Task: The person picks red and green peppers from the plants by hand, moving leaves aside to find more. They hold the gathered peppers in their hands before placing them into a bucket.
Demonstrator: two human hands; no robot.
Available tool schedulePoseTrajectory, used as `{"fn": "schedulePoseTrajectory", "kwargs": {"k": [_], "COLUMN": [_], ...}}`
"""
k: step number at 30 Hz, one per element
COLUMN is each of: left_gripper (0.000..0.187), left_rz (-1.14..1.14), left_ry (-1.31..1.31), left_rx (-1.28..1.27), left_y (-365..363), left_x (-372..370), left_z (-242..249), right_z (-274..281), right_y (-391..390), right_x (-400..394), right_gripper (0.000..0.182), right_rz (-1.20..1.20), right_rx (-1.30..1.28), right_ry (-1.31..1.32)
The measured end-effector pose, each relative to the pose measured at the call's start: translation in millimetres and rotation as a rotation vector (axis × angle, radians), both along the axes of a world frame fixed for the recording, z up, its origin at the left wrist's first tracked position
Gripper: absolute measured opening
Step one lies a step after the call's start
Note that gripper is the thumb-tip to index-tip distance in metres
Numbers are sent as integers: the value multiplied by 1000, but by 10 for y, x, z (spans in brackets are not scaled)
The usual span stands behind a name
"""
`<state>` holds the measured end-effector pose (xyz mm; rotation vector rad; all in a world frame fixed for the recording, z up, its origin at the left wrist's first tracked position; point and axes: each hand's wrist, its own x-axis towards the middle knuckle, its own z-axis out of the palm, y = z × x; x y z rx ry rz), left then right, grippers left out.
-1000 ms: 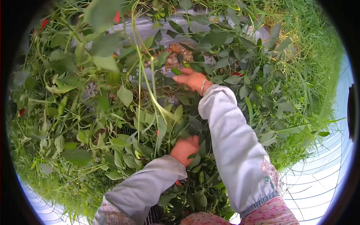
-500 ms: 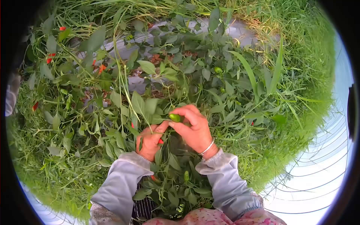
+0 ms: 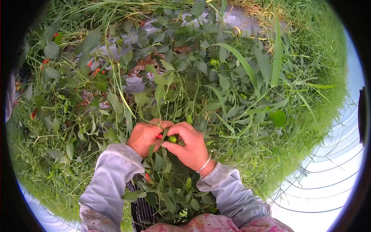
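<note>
My left hand (image 3: 145,136) is closed, with the tip of a red chili pepper (image 3: 159,136) showing at its fingers and a leaf hanging beside it. Against it, my right hand (image 3: 188,147) curls its thumb and forefinger around a green chili pepper (image 3: 172,138). The fingertips of both hands meet among the stems, so the exact grip is partly hidden. Below the hands, another red chili (image 3: 147,178) and a green chili (image 3: 188,183) hang on the pepper plant (image 3: 170,201) close to my body.
More pepper plants spread ahead, with red chilies (image 3: 34,113) at the left and small green ones (image 3: 214,62) farther out. Grey plastic sheeting (image 3: 239,19) shows between the leaves. Tall grass blades (image 3: 277,54) rise at the right. At far left, a bit of a sleeve-like fabric (image 3: 10,98) shows.
Both hands have moved down and left and come together. The green chili in my right hand is now beside my left hand, where the red chili shows.
</note>
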<state>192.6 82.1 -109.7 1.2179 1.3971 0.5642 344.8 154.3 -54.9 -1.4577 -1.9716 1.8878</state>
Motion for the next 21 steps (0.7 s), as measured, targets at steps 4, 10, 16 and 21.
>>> {"fn": "schedulePoseTrajectory", "kwargs": {"k": [4, 10, 16, 21], "left_gripper": [30, 16, 18, 20], "left_rz": [274, 855, 1149, 1169], "left_ry": [137, -460, -572, -685], "left_rx": [-113, -493, -632, -569], "left_y": [-215, -282, 191, 407], "left_x": [11, -166, -659, -881], "left_z": [-161, -361, -243, -557], "right_z": [233, 21, -1053, -992], "right_y": [-79, 0, 520, 541], "right_x": [-207, -318, 421, 496], "right_gripper": [26, 21, 36, 37], "right_rz": [81, -207, 370, 316], "right_rx": [66, -369, 75, 18], "right_ry": [64, 135, -456, -560]}}
